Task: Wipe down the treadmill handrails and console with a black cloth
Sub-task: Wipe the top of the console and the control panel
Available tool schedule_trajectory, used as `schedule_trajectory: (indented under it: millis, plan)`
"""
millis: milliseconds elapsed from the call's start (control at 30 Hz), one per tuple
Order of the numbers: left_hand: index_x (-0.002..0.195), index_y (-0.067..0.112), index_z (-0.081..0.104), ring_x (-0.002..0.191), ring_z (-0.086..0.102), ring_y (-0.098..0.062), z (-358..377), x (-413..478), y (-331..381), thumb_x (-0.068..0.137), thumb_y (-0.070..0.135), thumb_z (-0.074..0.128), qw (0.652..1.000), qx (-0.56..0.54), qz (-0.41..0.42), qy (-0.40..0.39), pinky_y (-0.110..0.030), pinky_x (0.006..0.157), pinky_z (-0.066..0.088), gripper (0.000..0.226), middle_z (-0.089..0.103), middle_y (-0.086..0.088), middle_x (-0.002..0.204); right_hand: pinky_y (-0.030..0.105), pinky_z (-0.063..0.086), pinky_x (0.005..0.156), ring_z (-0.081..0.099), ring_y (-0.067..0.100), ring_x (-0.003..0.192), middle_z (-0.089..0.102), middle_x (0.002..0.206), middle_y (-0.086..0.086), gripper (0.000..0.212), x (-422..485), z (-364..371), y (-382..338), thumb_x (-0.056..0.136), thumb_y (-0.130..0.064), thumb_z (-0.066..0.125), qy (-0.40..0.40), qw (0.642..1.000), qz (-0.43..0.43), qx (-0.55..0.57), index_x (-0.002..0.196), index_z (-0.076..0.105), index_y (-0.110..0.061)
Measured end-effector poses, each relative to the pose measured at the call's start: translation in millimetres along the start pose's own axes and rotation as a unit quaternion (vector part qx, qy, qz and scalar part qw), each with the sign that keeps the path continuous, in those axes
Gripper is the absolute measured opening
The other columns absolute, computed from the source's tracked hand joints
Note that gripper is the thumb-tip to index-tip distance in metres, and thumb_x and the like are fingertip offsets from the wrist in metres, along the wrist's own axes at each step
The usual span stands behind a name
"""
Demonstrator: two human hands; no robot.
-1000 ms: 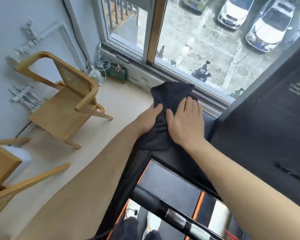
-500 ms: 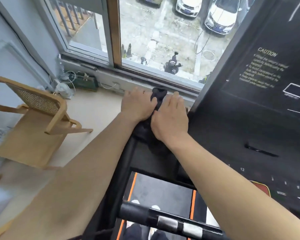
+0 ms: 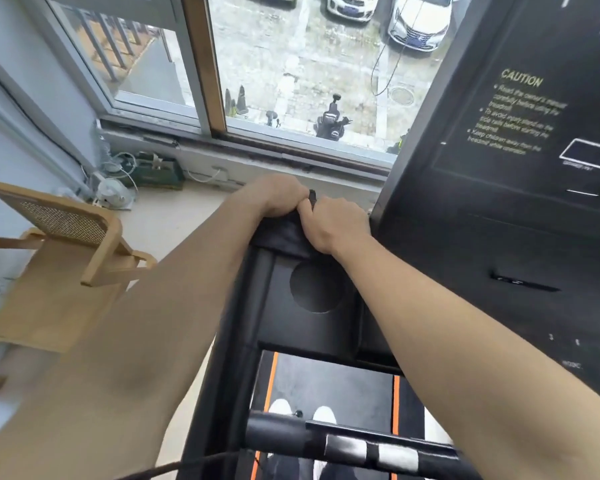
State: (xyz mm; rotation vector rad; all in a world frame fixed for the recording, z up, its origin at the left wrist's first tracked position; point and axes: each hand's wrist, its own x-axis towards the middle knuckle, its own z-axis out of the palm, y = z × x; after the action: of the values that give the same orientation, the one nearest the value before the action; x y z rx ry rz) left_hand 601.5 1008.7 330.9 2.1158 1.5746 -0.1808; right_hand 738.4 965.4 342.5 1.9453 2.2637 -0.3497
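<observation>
The black cloth (image 3: 280, 233) lies bunched over the far left corner of the treadmill's black console tray (image 3: 291, 327). My left hand (image 3: 274, 197) and my right hand (image 3: 336, 225) sit side by side on it, fingers curled down over the tray's far edge and gripping the cloth. Most of the cloth is hidden under the hands. The tall console panel (image 3: 520, 209) with its caution text rises just right of my right hand. A black handrail bar (image 3: 347, 445) with silver sensor bands crosses the bottom of the view.
A round cup recess (image 3: 317, 287) sits in the tray below the hands. A wooden chair (image 3: 63, 258) stands on the floor at the left. The window sill (image 3: 257, 157) runs just beyond the tray. The treadmill belt (image 3: 333, 382) and my shoes show below.
Both hands have pushed the cloth farther forward to the tray's far edge and curled over it. The flat right hand has closed, and the cup recess has come into view.
</observation>
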Motion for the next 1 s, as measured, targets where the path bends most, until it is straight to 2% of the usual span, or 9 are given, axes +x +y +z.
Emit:
schedule_trajectory:
  millis: [100,200,333,400,467,567,633,700,1000]
  plan:
    - [0.096,0.02,0.066,0.098,0.061,-0.03,28.4,-39.5,10.8,0.101,0.028,0.035,0.983,-0.023,-0.032,0.178,-0.04,0.08,0.043,0.033,0.071,-0.007,0.112,0.046,0.038,0.089,0.056,0.037,0.097,0.063,0.107,0.018,0.06,-40.9,16.1,4.0,0.095,-0.052,0.024,0.075,0.995,-0.029,-0.059,0.108,0.058,-0.005]
    - [0.124,0.022,0.068,0.116,0.061,-0.025,58.7,-65.4,19.4,0.099,0.03,0.037,0.953,0.041,0.024,0.299,-0.042,0.1,0.042,0.041,0.069,0.001,0.126,0.045,0.039,0.095,0.05,0.037,0.101,0.056,0.111,0.02,0.062,-67.9,20.6,5.4,0.089,-0.05,0.026,0.087,0.993,-0.04,-0.062,0.114,0.052,0.001]
    - [0.106,0.027,0.068,0.107,0.064,-0.03,34.3,-39.9,12.4,0.097,0.036,0.03,0.98,0.038,-0.004,0.195,-0.042,0.088,0.049,0.04,0.071,-0.001,0.118,0.046,0.041,0.084,0.059,0.04,0.095,0.065,0.109,0.022,0.052,-44.8,7.0,-0.3,0.094,-0.042,0.032,0.065,0.995,-0.024,-0.07,0.108,0.059,-0.001]
    - [0.086,0.025,0.055,0.106,0.062,-0.033,18.6,-20.3,12.8,0.099,0.036,0.03,0.993,0.028,-0.029,0.109,-0.04,0.081,0.046,0.031,0.07,-0.006,0.118,0.043,0.042,0.083,0.064,0.04,0.096,0.069,0.108,0.021,0.045,-22.7,3.6,0.9,0.099,-0.036,0.033,0.061,0.996,-0.019,-0.053,0.106,0.063,-0.004]
    - [0.083,0.025,0.051,0.108,0.061,-0.033,8.7,-8.7,16.2,0.101,0.033,0.032,0.997,0.01,-0.04,0.067,-0.037,0.078,0.04,0.027,0.068,-0.01,0.122,0.044,0.04,0.087,0.063,0.04,0.097,0.07,0.107,0.02,0.045,-15.3,7.9,-0.5,0.098,-0.031,0.029,0.078,0.996,-0.002,-0.03,0.103,0.065,-0.005]
    - [0.098,0.017,0.061,0.106,0.062,-0.032,15.6,-30.4,26.5,0.102,0.032,0.031,0.99,0.052,-0.04,0.127,-0.038,0.076,0.04,0.033,0.07,-0.006,0.117,0.046,0.035,0.101,0.055,0.04,0.107,0.063,0.114,0.019,0.045,-39.1,23.8,-4.6,0.093,-0.031,0.029,0.104,0.994,0.007,0.025,0.11,0.06,-0.003]
    - [0.123,0.023,0.063,0.118,0.059,-0.027,38.5,-59.8,29.2,0.102,0.035,0.03,0.976,0.094,0.002,0.198,-0.043,0.094,0.042,0.041,0.066,-0.003,0.13,0.049,0.024,0.119,0.037,0.045,0.138,0.043,0.147,0.028,0.068,-69.8,33.0,-3.9,0.094,-0.038,0.024,0.098,0.995,-0.005,0.026,0.141,0.042,0.007]
    - [0.146,0.02,0.05,0.139,0.046,-0.027,64.6,-90.0,31.9,0.102,0.036,0.031,0.967,0.107,0.03,0.231,-0.047,0.114,0.032,0.05,0.05,-0.007,0.152,0.048,0.009,0.126,0.013,0.043,0.152,0.015,0.162,0.033,0.082,-101.8,38.3,-1.0,0.092,-0.044,0.017,0.068,0.998,-0.016,0.004,0.154,0.02,0.01]
    - [0.159,0.028,0.027,0.153,0.023,-0.02,76.8,-99.6,34.0,0.106,0.043,0.019,0.972,0.103,0.02,0.21,-0.045,0.122,0.018,0.055,0.023,0.003,0.167,0.05,0.006,0.126,0.01,0.046,0.153,0.011,0.16,0.038,0.08,-104.4,39.3,1.7,0.096,-0.043,0.018,0.065,0.997,-0.035,-0.032,0.153,0.016,0.013]
